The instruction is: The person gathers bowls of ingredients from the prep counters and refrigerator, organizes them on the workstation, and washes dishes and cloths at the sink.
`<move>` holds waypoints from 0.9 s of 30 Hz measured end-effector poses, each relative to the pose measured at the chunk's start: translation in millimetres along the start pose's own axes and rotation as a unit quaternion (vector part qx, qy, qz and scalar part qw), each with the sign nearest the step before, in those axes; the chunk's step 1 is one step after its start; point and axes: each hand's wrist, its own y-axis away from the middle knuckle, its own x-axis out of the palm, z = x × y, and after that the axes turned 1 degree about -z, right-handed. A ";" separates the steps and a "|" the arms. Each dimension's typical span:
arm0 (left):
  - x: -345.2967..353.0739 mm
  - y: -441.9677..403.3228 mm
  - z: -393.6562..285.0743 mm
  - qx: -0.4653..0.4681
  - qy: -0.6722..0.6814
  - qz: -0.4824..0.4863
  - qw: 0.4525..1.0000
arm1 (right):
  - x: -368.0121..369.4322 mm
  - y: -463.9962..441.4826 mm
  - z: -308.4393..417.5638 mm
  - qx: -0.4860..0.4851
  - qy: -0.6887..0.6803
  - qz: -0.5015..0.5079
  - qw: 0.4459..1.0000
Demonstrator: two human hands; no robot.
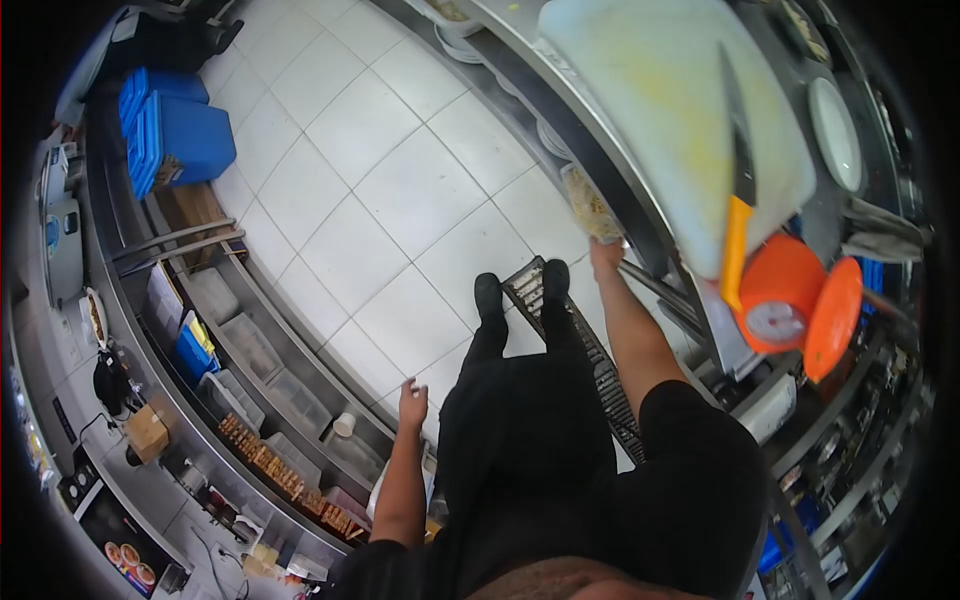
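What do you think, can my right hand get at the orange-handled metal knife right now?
Probably not immediately: your right hand appears to be gripping a clear plastic container of pale food. If it were freed, though, nothing visible lies over the orange-handled metal knife, so the way looks open.

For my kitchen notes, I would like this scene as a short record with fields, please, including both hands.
Left hand: nothing seen in it, fingers loosely apart
Right hand: holding the near end of a clear container
Contents: pale food, exact kind unclear
Picture right: cutting board with a knife on it; orange scale near the knife's handle
Picture upper left: blue boxes
Floor: white tiles
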 end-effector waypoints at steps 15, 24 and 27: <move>59.7 28.2 9.5 -0.074 0.006 0.088 0.993 | 88.0 -121.7 -35.4 -0.057 0.190 0.137 0.971; 40.1 11.5 -23.1 -0.029 0.069 0.054 0.996 | 7.8 -107.4 -13.8 0.088 0.237 0.114 0.961; 37.6 15.8 -9.9 -0.054 0.036 0.071 0.995 | 18.3 -126.8 -21.4 0.080 0.228 0.098 0.965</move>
